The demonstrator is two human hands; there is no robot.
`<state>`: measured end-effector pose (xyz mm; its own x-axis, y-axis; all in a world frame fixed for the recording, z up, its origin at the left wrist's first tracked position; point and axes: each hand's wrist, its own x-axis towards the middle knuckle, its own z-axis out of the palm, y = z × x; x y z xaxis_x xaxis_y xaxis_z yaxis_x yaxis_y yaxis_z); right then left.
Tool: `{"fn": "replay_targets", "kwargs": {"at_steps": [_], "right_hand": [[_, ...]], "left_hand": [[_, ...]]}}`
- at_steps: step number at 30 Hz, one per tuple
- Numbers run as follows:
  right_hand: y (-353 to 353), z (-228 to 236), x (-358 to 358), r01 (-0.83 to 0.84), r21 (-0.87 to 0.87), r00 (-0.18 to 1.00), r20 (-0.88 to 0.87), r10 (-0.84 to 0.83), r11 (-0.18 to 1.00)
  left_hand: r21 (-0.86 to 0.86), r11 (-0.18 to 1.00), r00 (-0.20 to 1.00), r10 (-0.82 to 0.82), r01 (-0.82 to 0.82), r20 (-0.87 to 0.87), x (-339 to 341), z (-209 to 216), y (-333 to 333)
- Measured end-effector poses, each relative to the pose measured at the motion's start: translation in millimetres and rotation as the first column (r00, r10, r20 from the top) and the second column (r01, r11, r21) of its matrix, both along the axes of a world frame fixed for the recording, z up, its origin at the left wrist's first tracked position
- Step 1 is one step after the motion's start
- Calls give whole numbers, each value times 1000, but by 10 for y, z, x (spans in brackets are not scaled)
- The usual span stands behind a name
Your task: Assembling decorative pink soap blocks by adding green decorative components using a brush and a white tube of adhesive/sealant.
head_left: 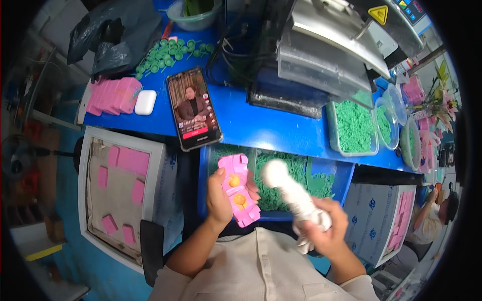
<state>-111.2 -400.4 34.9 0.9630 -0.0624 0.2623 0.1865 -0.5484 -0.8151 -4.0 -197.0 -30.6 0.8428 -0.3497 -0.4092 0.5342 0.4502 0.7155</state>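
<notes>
My left hand (220, 199) grips an opened pink mold (243, 209), its two halves spread flat. Each half has a round yellow-orange spot, one looking raised and the other like a hollow. In my right hand (327, 228) is a white cloth-wrapped dabber (290, 188) with a rounded, slightly blurred head. That head points up and left, a short way to the right of the mold and apart from it. Below both hands lies a blue tray (343, 189) holding a heap of green molded pieces (321, 183).
A phone (196, 113) leans on the blue table (251, 125), near a white case (145, 102), stacked pink molds (113, 95) and scattered green pieces (168, 54). A metal machine (331, 45) stands behind. Right sits a tub of green bits (354, 128); left, a frame with pink blocks (133, 160).
</notes>
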Motion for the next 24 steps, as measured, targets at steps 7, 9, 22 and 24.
{"fn": "replay_targets", "kwargs": {"at_steps": [7,9,22,24], "right_hand": [[-419,-127,-245,255,-328,853,-367,-371,910],[-549,-227,-353,383,-359,764,-394,-510,851],[328,-120,356,-42,391,985,-138,103,920],[358,-77,433,-168,336,966,-133,223,927]], "left_hand": [[-139,989,996,-59,50,-60,13,-7,25],[-77,996,999,-53,53,-5,-22,27,20],[-13,967,903,-232,253,363,-263,189,-60],[63,965,871,-258,256,417,-316,250,-40]]}}
